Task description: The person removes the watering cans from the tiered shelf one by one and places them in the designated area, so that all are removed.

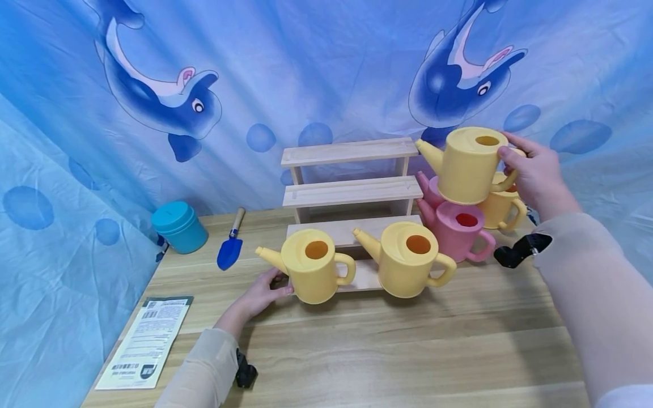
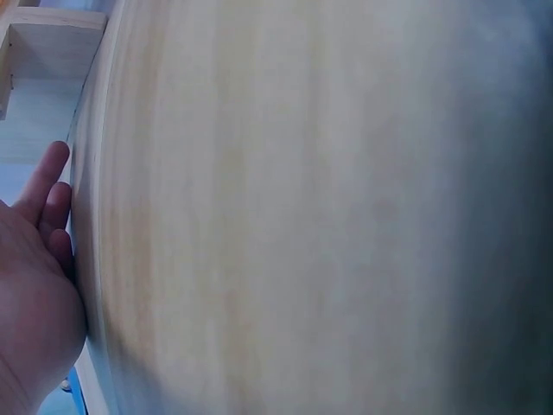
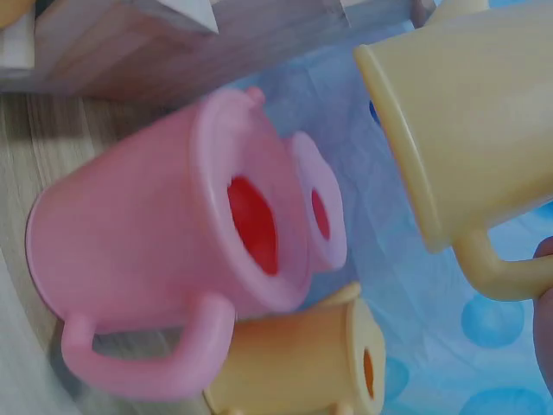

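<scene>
My right hand (image 1: 535, 170) holds a yellow watering can (image 1: 466, 170) up by its handle, at the right end of the shelf. In the right wrist view the raised can (image 3: 484, 121) shows at upper right, with the hand cut off at the edge. My left hand (image 1: 262, 294) rests on the table at the left end of the lowest step, beside another yellow watering can (image 1: 309, 272). Its fingers (image 2: 43, 186) are loosely bent against the tabletop in the left wrist view. A third yellow watering can (image 1: 408, 260) stands on the lowest step, to the right.
A stepped wooden shelf (image 1: 352, 192) stands at the back. Right of it are pink watering cans (image 1: 459, 232) and a yellow-orange one (image 1: 497, 209). At left are a teal lidded pot (image 1: 181, 229), a blue trowel (image 1: 230, 249) and a printed packet (image 1: 145, 343).
</scene>
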{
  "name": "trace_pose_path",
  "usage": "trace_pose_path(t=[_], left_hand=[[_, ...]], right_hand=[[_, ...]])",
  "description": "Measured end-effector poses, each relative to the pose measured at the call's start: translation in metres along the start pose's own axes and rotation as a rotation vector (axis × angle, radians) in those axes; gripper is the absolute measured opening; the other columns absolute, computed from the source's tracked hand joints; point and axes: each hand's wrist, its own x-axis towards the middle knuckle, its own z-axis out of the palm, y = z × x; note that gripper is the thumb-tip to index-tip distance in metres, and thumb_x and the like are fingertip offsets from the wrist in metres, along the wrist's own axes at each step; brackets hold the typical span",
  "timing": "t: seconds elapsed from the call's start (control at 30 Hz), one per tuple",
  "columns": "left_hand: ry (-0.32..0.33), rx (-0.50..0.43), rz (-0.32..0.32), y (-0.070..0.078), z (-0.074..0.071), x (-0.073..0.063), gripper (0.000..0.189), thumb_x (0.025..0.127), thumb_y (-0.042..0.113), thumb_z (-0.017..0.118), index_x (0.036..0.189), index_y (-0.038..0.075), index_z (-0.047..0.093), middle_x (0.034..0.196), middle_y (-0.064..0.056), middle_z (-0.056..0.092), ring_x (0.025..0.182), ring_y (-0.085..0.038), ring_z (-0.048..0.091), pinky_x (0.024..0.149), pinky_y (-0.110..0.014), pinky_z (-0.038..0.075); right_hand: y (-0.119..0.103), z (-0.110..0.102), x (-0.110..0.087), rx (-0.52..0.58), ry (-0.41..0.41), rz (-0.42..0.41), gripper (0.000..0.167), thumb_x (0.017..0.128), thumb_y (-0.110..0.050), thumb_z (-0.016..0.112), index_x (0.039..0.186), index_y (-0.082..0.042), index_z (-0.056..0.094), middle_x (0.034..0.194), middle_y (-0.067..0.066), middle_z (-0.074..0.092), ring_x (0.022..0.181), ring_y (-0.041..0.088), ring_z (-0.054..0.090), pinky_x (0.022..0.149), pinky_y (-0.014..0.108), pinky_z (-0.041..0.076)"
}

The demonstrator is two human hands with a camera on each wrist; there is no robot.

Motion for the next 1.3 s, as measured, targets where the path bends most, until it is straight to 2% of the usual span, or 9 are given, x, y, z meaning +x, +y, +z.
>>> trace_pose_path(t=[0.1,0.13,0.37,0.6,0.73,0.87,1.0,1.1,1.3], left_hand=[[-0.004,-0.011,-0.007,0.001,-0.001,0.000,0.061,0.088,0.032,0.066,0.138,0.008,0.042,0.131,-0.013,0.051,0.124,-0.032,0.042,0.104,-0.054,0.028],[0.000,-0.006,0.002,-0.004,0.000,0.001,0.061,0.087,0.034,0.066,0.137,0.009,0.042,0.131,-0.012,0.051,0.124,-0.031,0.043,0.104,-0.053,0.029],[0.011,0.002,0.003,-0.010,0.001,0.004,0.061,0.086,0.037,0.067,0.137,0.013,0.044,0.130,-0.010,0.052,0.124,-0.030,0.043,0.105,-0.053,0.028],[0.006,-0.005,-0.023,-0.007,0.001,0.004,0.061,0.087,0.031,0.067,0.139,0.011,0.042,0.132,-0.012,0.050,0.125,-0.031,0.041,0.106,-0.053,0.026],[-0.011,-0.019,-0.023,0.008,-0.002,-0.001,0.061,0.088,0.028,0.066,0.139,0.005,0.041,0.133,-0.017,0.049,0.126,-0.036,0.040,0.105,-0.055,0.026],[-0.027,-0.013,-0.023,0.026,-0.004,-0.007,0.061,0.088,0.027,0.066,0.139,0.003,0.040,0.132,-0.018,0.049,0.125,-0.038,0.040,0.105,-0.054,0.027],[-0.025,-0.009,-0.020,0.027,-0.004,-0.008,0.059,0.089,0.025,0.066,0.138,0.003,0.042,0.132,-0.019,0.050,0.126,-0.039,0.040,0.105,-0.054,0.027],[-0.024,-0.007,-0.004,0.025,-0.003,-0.007,0.058,0.088,0.026,0.066,0.137,0.003,0.042,0.131,-0.019,0.050,0.125,-0.039,0.041,0.104,-0.054,0.028],[-0.003,-0.009,0.009,-0.002,0.001,0.002,0.059,0.088,0.026,0.066,0.138,0.007,0.042,0.131,-0.016,0.051,0.125,-0.036,0.042,0.104,-0.055,0.027]], right_hand=[[0.006,-0.010,-0.002,0.128,0.008,-0.034,0.062,0.080,-0.033,0.069,0.138,-0.024,0.048,0.109,-0.003,0.046,0.082,0.014,0.039,0.059,0.018,0.042],[0.007,-0.014,-0.003,0.159,0.009,-0.044,0.062,0.081,-0.031,0.070,0.138,-0.022,0.049,0.111,-0.003,0.047,0.082,0.013,0.039,0.060,0.018,0.041],[0.023,-0.046,-0.013,0.221,0.041,-0.051,0.063,0.081,-0.026,0.071,0.139,-0.018,0.047,0.114,-0.004,0.046,0.081,0.011,0.040,0.060,0.018,0.042],[0.035,-0.067,-0.022,0.211,0.090,0.004,0.067,0.075,-0.031,0.073,0.137,-0.022,0.049,0.115,-0.007,0.043,0.080,0.010,0.041,0.060,0.017,0.043],[0.046,-0.074,-0.027,0.196,0.114,0.017,0.071,0.075,-0.033,0.072,0.140,-0.023,0.045,0.112,-0.006,0.043,0.081,0.010,0.041,0.061,0.016,0.042],[0.060,-0.076,-0.031,0.126,0.151,0.019,0.075,0.076,-0.037,0.069,0.143,-0.024,0.039,0.108,-0.004,0.043,0.080,0.010,0.041,0.060,0.015,0.042],[0.071,-0.079,-0.035,0.076,0.155,0.042,0.077,0.076,-0.040,0.068,0.145,-0.028,0.036,0.106,-0.004,0.043,0.080,0.011,0.041,0.059,0.015,0.042],[0.080,-0.082,-0.039,0.103,0.140,0.051,0.078,0.077,-0.038,0.068,0.146,-0.029,0.033,0.105,-0.004,0.043,0.079,0.010,0.042,0.060,0.016,0.042],[0.098,-0.088,-0.047,0.232,0.129,0.060,0.077,0.080,-0.028,0.071,0.146,-0.026,0.033,0.091,-0.005,0.051,0.071,0.010,0.046,0.056,0.020,0.045]])
